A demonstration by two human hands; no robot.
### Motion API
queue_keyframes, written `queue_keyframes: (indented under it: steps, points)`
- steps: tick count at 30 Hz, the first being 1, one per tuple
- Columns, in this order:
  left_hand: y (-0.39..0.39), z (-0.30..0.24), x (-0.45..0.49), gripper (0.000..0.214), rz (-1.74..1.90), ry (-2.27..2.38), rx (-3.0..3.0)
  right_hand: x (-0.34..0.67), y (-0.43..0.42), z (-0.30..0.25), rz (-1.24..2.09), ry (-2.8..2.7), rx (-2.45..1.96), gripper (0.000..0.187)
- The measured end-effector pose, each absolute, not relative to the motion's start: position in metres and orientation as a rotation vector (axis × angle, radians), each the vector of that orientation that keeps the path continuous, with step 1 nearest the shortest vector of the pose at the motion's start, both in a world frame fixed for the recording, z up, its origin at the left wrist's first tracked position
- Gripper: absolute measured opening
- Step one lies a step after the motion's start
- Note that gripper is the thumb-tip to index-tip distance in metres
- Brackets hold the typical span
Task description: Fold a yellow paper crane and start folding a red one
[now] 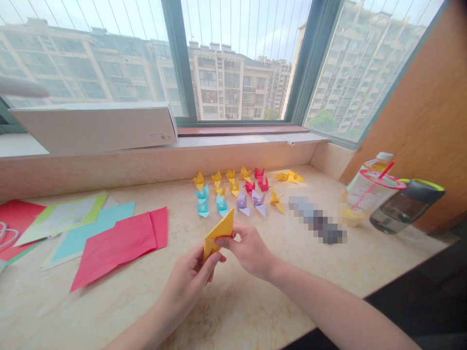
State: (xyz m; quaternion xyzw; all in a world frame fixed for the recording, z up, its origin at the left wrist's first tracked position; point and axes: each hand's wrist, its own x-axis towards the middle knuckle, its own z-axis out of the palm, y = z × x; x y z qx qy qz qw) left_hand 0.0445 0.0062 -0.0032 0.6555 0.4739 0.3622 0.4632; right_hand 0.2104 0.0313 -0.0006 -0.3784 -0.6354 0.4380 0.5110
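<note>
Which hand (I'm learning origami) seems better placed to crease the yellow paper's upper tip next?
Likely the right hand: it pinches the yellow paper higher; the left hand grips its lower end.

White box on windowsill; plastic cup, dark-lidded bottle

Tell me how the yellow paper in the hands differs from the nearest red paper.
The yellow paper is folded into a small pointed shape; the red paper is broader. The left hand and right hand hold the yellow paper; the red paper lies on the counter.
</note>
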Motion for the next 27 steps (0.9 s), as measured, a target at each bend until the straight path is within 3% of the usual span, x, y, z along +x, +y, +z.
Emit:
queue_keyframes:
  steps: [12, 21, 27]
  points:
    - [0.007, -0.013, 0.040, 0.040, 0.950, 1.128, 1.699, 0.206, 0.036, -0.011, 1.470, -1.315, -0.654, 0.026]
    - [0.009, -0.027, 0.040, 0.043, 0.962, 1.134, 1.668, 0.202, 0.034, -0.012, 1.313, -1.311, -0.803, 0.023]
    - [0.012, -0.026, 0.037, 0.046, 0.955, 1.214, 1.761, 0.201, 0.033, -0.013, 1.383, -1.411, -0.665, 0.025]
